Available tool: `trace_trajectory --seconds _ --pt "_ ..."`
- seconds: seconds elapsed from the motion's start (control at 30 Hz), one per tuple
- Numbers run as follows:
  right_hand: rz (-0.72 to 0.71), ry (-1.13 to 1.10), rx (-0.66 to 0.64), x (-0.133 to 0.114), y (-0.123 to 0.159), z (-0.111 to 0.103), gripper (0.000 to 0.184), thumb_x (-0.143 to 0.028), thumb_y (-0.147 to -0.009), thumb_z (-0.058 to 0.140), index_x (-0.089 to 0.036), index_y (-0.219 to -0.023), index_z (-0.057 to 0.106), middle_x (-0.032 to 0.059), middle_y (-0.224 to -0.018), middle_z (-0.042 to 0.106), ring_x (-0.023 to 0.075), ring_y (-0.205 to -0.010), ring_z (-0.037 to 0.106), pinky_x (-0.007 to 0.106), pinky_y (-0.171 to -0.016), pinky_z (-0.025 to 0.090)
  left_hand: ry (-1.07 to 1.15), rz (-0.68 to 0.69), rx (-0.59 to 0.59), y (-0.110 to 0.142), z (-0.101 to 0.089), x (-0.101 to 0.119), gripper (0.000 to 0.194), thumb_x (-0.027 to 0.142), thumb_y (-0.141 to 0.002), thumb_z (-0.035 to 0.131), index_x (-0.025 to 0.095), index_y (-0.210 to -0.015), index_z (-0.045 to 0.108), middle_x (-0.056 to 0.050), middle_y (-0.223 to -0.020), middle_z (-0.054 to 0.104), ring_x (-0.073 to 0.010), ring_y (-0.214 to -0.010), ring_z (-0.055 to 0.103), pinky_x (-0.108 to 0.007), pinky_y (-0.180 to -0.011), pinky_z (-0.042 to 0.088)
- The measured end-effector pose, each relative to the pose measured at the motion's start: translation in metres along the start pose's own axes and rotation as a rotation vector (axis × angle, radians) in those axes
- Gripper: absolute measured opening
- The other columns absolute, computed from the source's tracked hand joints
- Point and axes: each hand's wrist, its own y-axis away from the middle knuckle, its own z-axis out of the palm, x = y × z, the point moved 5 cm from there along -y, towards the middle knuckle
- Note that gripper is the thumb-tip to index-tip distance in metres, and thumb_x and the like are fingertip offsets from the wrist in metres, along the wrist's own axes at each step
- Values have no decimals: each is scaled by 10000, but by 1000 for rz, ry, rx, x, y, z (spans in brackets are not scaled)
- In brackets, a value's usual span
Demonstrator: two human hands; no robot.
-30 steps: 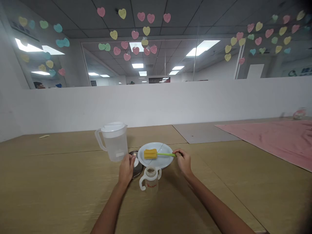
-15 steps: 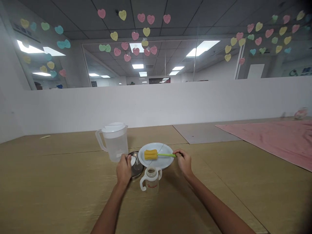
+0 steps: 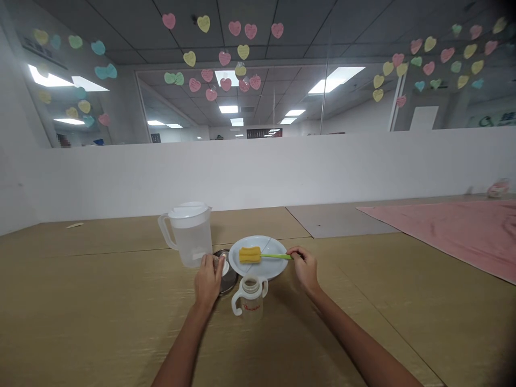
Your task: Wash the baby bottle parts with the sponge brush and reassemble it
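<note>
My right hand [image 3: 304, 267] is closed around the end of the green handle of a bottle brush with a yellow sponge head [image 3: 250, 255]. The sponge is over the white plate [image 3: 258, 273]. My left hand [image 3: 208, 280] is closed on a white bottle lid [image 3: 224, 267], partly hidden by the fingers, at a round dark metal tray [image 3: 229, 284]. Between my hands, nearer to me, stands an uncapped clear baby bottle [image 3: 252, 307] with a white two-handled collar. The plate is just behind it.
A translucent lidded pitcher [image 3: 193, 236] stands behind my left hand, handle to the left. A pink cloth [image 3: 451, 226] covers the table at the right. A white wall [image 3: 258, 172] borders the table at the back. A small pinkish container [image 3: 499, 188] stands far right.
My left hand has turned and shifted slightly right, moving the white lid a little lower over the metal tray. My right hand and the brush have hardly moved.
</note>
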Motion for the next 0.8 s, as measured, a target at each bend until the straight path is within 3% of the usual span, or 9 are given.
trace_trajectory --seconds 0.23,0.6,0.8 --pt "7 13 -2 -1 0 -1 209 -293 -633 461 -173 -586 626 34 -649 629 189 -668 534 276 -644 378 156 -38 -19 -2 5 -9 282 411 -874 333 200 -840 517 -39 -845 609 -190 -795 572 -291 -682 412" --pt "-8 14 -4 0 0 0 204 -282 -633 454 -176 -588 623 37 -657 631 187 -668 538 279 -648 392 98 -151 -8 -3 3 -16 239 372 -885 349 192 -860 504 -45 -772 646 -175 -675 583 -252 -584 349" --pt "-3 19 -10 -2 1 0 202 -275 -633 453 -177 -586 623 34 -647 624 186 -671 537 278 -650 391 74 -43 -37 -2 3 -8 298 442 -880 332 201 -779 476 -12 -739 580 -153 -649 539 -240 -559 342"
